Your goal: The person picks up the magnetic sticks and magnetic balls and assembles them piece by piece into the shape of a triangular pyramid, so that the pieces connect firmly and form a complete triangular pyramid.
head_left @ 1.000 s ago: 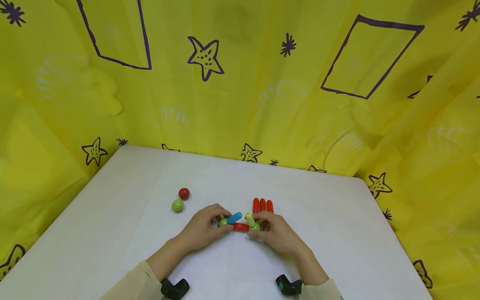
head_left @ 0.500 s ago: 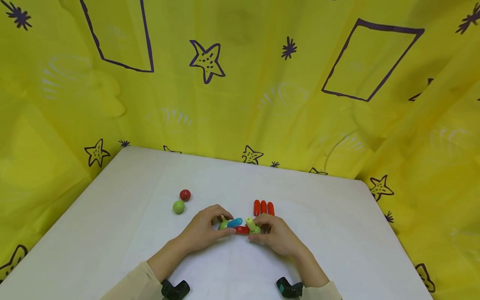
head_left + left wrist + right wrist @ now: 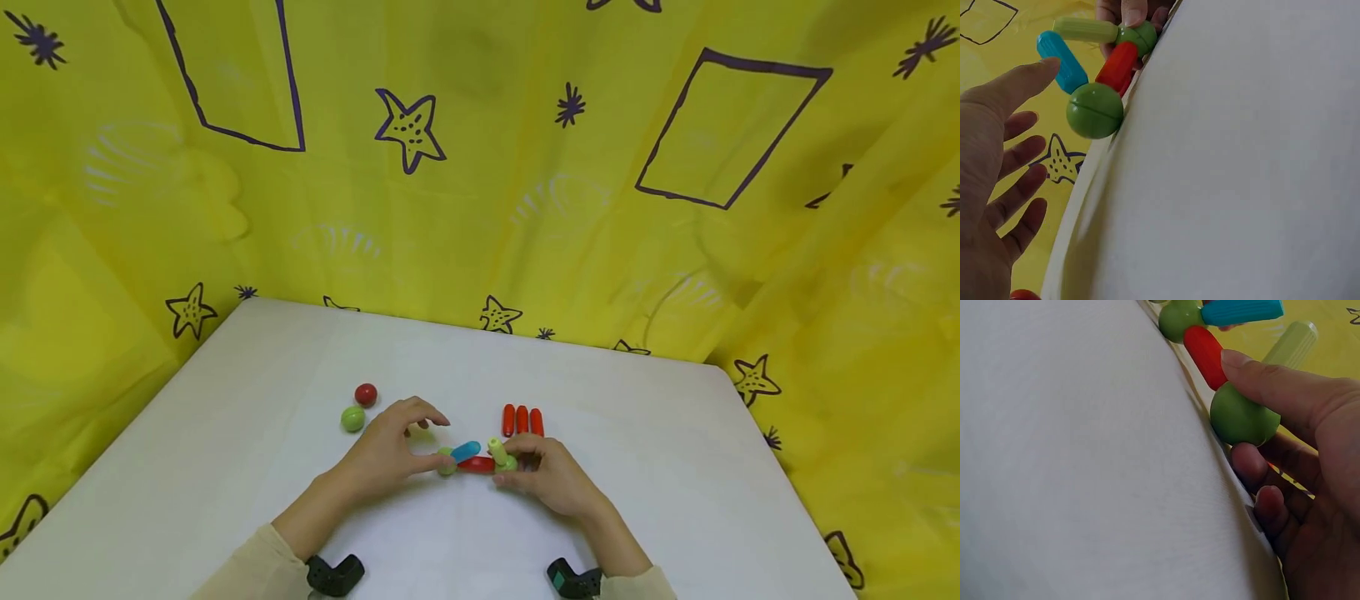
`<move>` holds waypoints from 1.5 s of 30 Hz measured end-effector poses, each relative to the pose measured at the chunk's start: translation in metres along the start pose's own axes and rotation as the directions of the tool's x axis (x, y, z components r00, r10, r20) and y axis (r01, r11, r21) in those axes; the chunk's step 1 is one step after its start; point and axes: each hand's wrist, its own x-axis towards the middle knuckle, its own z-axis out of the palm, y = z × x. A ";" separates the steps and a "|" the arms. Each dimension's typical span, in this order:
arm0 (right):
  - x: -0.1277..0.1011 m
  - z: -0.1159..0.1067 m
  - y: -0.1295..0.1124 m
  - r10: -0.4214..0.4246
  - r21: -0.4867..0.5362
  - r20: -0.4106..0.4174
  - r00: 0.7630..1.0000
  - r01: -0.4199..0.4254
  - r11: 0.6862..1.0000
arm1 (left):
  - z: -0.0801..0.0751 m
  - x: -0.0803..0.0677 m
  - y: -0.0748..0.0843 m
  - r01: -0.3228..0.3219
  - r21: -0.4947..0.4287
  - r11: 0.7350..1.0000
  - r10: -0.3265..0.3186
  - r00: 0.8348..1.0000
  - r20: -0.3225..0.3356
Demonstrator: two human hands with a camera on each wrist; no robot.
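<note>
Two hands at a small rod-and-ball toy near the middle of the desk (image 3: 225, 467).

Nearest, the right hand (image 3: 551, 477) pinches the right green ball (image 3: 509, 462), thumb on top, with a pale green rod (image 3: 497, 450) rising from it. A red rod (image 3: 477, 465) lies flat, joining it to the left green ball (image 3: 447, 463), which carries a tilted blue rod (image 3: 466, 451). The left hand (image 3: 386, 450) hovers released beside it, fingers spread. Farther back lie three red rods (image 3: 522, 420), a loose green ball (image 3: 352, 418) and a red ball (image 3: 365, 394).
</note>
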 end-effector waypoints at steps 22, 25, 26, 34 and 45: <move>-0.002 -0.002 0.003 0.013 0.017 0.003 1.000 -0.013 1.000 | -0.081 -0.029 -0.022 0.051 0.442 0.896 0.001 0.993 -0.117; -0.003 -0.002 0.005 0.014 0.022 0.002 1.000 -0.014 1.000 | -0.081 -0.028 -0.026 0.059 0.440 0.896 -0.020 0.996 -0.092; -0.003 -0.002 0.005 0.013 0.021 0.001 1.000 -0.013 1.000 | -0.080 -0.028 -0.028 0.062 0.434 0.899 -0.028 0.996 -0.084; -0.003 -0.001 0.006 0.017 0.018 0.011 1.000 -0.017 1.000 | -0.076 -0.023 -0.035 0.119 0.404 0.907 -0.111 0.993 -0.044; -0.001 -0.004 0.006 0.026 0.009 0.011 1.000 -0.026 1.000 | -0.068 -0.019 -0.022 0.073 0.386 0.920 -0.065 0.997 -0.032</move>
